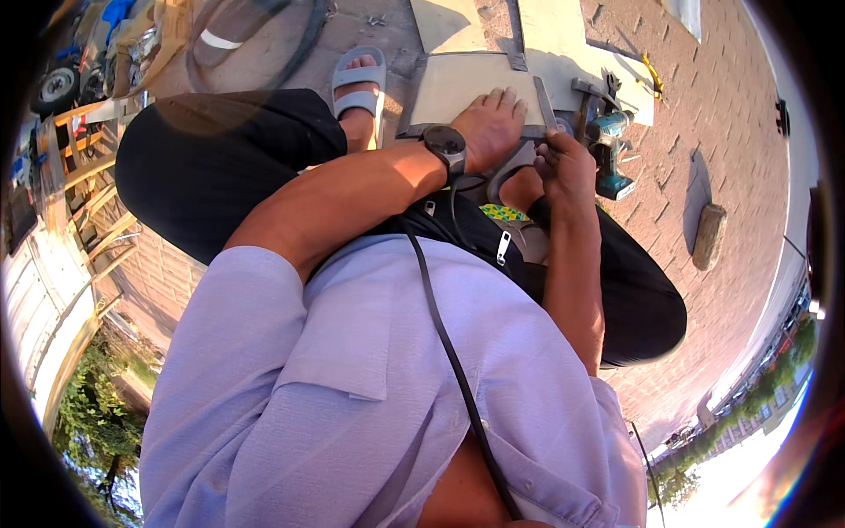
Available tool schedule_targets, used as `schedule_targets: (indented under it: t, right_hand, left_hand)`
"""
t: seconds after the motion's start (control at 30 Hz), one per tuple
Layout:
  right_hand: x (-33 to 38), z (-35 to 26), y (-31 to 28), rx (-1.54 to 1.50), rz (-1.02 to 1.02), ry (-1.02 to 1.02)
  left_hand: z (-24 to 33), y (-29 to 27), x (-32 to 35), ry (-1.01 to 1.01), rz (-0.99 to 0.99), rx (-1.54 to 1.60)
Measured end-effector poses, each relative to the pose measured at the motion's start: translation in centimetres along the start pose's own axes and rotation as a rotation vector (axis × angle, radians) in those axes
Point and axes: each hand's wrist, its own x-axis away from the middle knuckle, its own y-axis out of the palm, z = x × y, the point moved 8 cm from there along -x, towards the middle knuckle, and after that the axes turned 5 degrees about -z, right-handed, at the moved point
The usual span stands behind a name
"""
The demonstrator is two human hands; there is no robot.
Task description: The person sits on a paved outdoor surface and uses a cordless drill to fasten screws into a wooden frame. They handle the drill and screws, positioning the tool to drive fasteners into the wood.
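A pale rectangular panel with dark grey strips along its edges lies on the ground between my feet. My left hand, with a dark watch on the wrist, rests flat on the panel, its fingers stretched out. Along the panel's right side runs a dark grey strip. At the near right corner, my right hand is closed in a pinch beside the strip. Whatever sits between its fingertips is too small and hidden to name. A teal and black cordless drill lies just right of that hand.
Beyond the panel are more pale boards. A hammer-like tool, a dark wrench-like tool and a yellow-handled tool lie nearby. A brownish block is on the paving at right. My grey sandal flanks the panel's left.
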Motion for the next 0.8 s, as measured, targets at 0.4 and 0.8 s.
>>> schedule_targets:
  t: [0.4,0.8]
  right_hand:
    - [-5.0,0.2,4.4,-0.130,-0.084,0.022]
    - [-1.9,-1.2,2.7,-0.043,-0.029,0.006]
  left_hand:
    - [-5.6,-0.2,-3.5,0.049,0.010,-0.166]
    - [-3.3,-1.4,-2.6,-0.009,-0.115,0.004]
